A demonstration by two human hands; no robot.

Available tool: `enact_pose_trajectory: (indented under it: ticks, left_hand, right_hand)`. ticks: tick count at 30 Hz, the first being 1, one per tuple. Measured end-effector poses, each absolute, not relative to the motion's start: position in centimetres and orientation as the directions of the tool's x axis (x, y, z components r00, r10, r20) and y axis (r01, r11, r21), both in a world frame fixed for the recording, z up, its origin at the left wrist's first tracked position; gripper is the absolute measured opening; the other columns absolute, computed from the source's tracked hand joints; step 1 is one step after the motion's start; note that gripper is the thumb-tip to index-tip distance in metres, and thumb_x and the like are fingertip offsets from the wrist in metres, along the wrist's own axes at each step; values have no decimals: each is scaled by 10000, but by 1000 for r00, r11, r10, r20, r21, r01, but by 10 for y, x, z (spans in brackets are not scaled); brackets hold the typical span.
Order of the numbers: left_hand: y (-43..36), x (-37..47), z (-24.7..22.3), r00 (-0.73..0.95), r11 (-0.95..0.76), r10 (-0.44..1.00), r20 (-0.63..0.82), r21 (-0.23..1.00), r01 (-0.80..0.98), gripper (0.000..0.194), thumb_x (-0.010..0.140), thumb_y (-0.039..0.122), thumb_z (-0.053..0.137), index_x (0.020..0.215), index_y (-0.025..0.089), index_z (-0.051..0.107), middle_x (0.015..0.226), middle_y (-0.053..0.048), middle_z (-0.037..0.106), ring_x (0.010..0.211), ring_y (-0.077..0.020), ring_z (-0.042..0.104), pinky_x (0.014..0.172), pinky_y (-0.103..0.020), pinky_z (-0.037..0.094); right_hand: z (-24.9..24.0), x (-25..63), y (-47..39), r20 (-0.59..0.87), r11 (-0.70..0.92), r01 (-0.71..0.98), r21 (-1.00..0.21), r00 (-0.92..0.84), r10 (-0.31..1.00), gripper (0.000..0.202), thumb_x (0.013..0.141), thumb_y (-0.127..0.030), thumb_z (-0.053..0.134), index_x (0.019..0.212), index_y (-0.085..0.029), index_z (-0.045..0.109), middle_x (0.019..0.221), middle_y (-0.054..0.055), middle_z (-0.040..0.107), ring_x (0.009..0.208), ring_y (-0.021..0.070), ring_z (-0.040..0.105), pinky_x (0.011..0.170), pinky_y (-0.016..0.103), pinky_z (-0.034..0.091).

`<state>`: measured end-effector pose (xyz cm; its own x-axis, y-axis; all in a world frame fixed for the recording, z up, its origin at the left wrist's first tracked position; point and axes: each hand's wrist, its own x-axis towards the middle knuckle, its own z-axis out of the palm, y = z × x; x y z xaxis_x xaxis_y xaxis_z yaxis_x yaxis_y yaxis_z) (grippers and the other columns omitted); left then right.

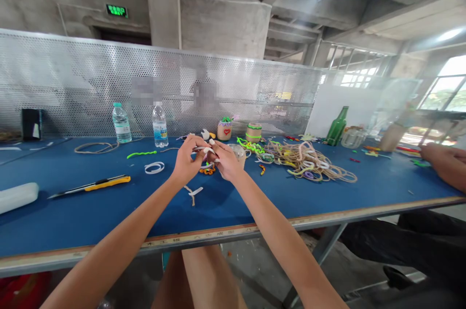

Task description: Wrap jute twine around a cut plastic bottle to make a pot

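Above the middle of the table, my left hand (190, 157) and my right hand (226, 159) meet with fingertips pinched together. A thin white strip (200, 148) runs between them; the fingers hide part of it, and its material is unclear. Just behind my right hand stands a clear cup-like container (238, 152), partly covered. Under the hands lies an orange curled pipe cleaner (207, 171). Closer to me are a short piece of twine (192, 198) and a small white scrap (196, 191).
Left lie a yellow utility knife (107, 183), a white coil (154, 168) and a green pipe cleaner (141, 154). Two water bottles (160, 127) stand behind. A twine heap (309, 156), decorated jars (224, 130) and a green bottle (337, 127) are farther right. Another person's hand (446, 163) rests at the right edge.
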<state>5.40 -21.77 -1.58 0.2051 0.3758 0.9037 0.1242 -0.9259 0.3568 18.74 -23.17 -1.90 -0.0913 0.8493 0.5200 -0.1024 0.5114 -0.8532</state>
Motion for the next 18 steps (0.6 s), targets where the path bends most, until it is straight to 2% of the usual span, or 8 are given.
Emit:
enact_pose_trajectory:
  ticks: [4, 9, 13, 18]
  left_hand:
    - [-213, 56, -20, 192, -877, 478, 857, 478, 50, 66, 802, 241, 569, 789, 181, 594, 854, -36, 601, 806, -165, 604, 705, -282, 513]
    - [-208, 62, -26, 130, -806, 589, 798, 591, 23, 133, 816, 290, 563, 790, 172, 617, 770, -23, 616, 725, -155, 588, 653, -264, 494]
    - [-207, 64, -26, 121, -800, 599, 792, 598, 42, 165, 821, 322, 575, 813, 173, 647, 798, -30, 640, 768, -165, 598, 717, -284, 495]
    - [-213, 62, -22, 146, -824, 565, 812, 564, 58, 216, 834, 379, 574, 839, 177, 653, 859, -48, 657, 830, -178, 625, 770, -298, 511]
  right_hand:
    - [-21, 188, -229, 562, 562, -18, -827, -32, 826, 348, 798, -550, 485, 684, -229, 411, 524, -76, 280, 458, 91, 298, 465, 240, 301]
    - [-22, 188, -234, 670, 646, 195, -738, 103, 735, 250, 884, -400, 459, 711, -219, 452, 552, -45, 411, 514, 116, 411, 515, 253, 342]
    - [-22, 187, -242, 737, 659, 347, -667, 182, 651, 157, 904, -322, 446, 794, -219, 490, 623, -26, 499, 583, 136, 485, 596, 267, 364]
    - [-22, 187, -245, 760, 661, 390, -641, 201, 618, 134, 907, -313, 431, 848, -220, 506, 666, -9, 533, 619, 147, 514, 615, 269, 373]
